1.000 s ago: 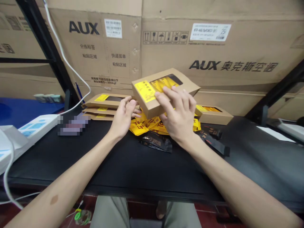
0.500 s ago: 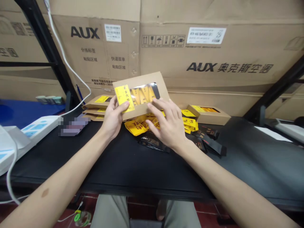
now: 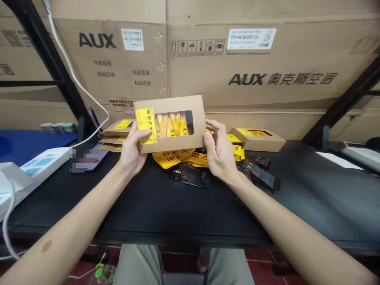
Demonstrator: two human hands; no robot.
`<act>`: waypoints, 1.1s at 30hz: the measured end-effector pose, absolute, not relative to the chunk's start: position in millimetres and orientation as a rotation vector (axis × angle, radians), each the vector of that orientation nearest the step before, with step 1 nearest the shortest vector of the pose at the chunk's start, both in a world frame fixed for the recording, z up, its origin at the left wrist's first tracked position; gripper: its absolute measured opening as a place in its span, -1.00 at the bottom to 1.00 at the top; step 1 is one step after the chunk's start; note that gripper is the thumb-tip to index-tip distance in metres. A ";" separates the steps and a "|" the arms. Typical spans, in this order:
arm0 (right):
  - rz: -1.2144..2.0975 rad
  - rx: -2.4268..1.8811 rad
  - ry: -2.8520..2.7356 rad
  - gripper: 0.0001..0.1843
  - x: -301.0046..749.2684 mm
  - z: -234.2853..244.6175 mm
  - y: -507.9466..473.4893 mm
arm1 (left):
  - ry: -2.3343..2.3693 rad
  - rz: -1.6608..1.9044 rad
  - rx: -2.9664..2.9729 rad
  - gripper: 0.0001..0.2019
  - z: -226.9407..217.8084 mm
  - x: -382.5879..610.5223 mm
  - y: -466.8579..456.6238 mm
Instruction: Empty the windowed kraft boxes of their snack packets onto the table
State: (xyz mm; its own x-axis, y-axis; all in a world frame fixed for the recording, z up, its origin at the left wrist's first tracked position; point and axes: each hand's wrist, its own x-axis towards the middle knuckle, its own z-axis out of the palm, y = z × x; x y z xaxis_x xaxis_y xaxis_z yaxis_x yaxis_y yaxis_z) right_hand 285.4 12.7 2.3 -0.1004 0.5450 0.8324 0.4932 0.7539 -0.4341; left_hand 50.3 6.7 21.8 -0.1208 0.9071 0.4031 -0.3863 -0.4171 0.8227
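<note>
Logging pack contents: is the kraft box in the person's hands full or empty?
Not empty: yellow sachets fill the window of the kraft box, held between the left hand and right hand.

Cardboard AUX air-conditioner cartons (image 3: 252, 59) are standing stacked behind a black table top (image 3: 184, 209), between black steel shelf uprights (image 3: 50, 67); a white cable (image 3: 77, 85) is running down toward a pixel-blurred object (image 3: 86, 158) beside a white power strip (image 3: 41, 166), a blue surface (image 3: 29, 144) is lying beyond, and red floor tiles (image 3: 261, 265) are showing below
</note>
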 end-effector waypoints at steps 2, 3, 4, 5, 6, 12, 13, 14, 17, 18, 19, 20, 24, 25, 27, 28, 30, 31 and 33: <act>0.056 -0.785 -1.717 -0.57 284.8 1.7 13.8 | 0.652 1.710 1.170 -0.49 18.9 51.6 7.8; 0.058 -0.776 -1.703 -0.59 284.7 1.4 14.4 | 0.649 1.716 1.183 -0.52 17.3 52.3 8.4; 0.060 -0.772 -1.692 -0.61 284.6 0.9 14.9 | 0.650 1.726 1.197 -0.55 15.6 52.9 9.0; 0.064 -0.772 -1.686 -0.62 284.7 0.5 15.2 | 0.652 1.740 1.206 -0.56 14.0 53.5 9.7; 0.071 -0.774 -1.684 -0.62 284.8 0.0 15.3 | 0.657 1.754 1.210 -0.55 12.5 54.1 10.4; 0.108 -0.802 -1.701 -0.60 284.6 -2.6 13.2 | 0.715 1.782 1.247 -0.44 7.7 54.0 15.8; 0.102 -0.799 -1.701 -0.60 284.4 -2.8 13.1 | 0.727 1.789 1.262 -0.45 7.2 53.3 16.6; 0.095 -0.793 -1.701 -0.61 284.2 -3.0 13.1 | 0.744 1.795 1.280 -0.46 6.7 52.4 17.5; 0.083 -0.780 -1.712 -0.60 283.9 -3.1 13.3 | 0.814 1.799 1.342 -0.45 4.1 49.6 20.3; 0.085 -0.780 -1.719 -0.59 283.8 -3.0 13.2 | 0.833 1.797 1.353 -0.42 3.1 48.7 21.3; 0.088 -0.783 -1.727 -0.58 283.9 -2.9 13.1 | 0.847 1.796 1.358 -0.39 2.1 47.9 22.4; 0.090 -0.786 -1.732 -0.57 283.9 -2.8 13.0 | 0.857 1.792 1.360 -0.37 1.1 47.2 23.4; 0.079 -0.797 -1.741 -0.55 284.4 -2.5 12.4 | 0.904 1.784 1.374 -0.36 -1.5 45.3 26.6; 0.076 -0.800 -1.743 -0.54 284.6 -2.5 12.3 | 0.920 1.788 1.378 -0.35 -1.9 45.0 27.1; 0.070 -0.802 -1.747 -0.54 285.3 -2.4 12.1 | 0.945 1.797 1.386 -0.35 -2.4 44.6 28.0; 0.064 -0.800 -1.750 -0.53 285.8 -2.3 11.9 | 0.950 1.795 1.392 -0.35 -2.6 44.5 28.3; 0.049 -0.802 -1.753 -0.53 286.5 -1.8 11.2 | 0.950 1.788 1.402 -0.38 -2.9 44.3 28.6; 0.042 -0.807 -1.754 -0.53 286.7 -1.4 10.7 | 0.948 1.786 1.403 -0.39 -3.0 44.2 28.7; 0.029 -0.816 -1.750 -0.53 286.9 -0.4 9.4 | 0.942 1.783 1.393 -0.38 -3.3 44.0 29.0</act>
State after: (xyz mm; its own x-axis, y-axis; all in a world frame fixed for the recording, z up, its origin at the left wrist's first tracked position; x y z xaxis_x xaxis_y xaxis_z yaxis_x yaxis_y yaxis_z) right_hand 286.9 9.4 -0.4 -0.1110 0.5323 0.8393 0.5040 0.7580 -0.4141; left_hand 44.0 29.0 -3.3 -0.1990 0.8500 0.4877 -0.0760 -0.5095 0.8571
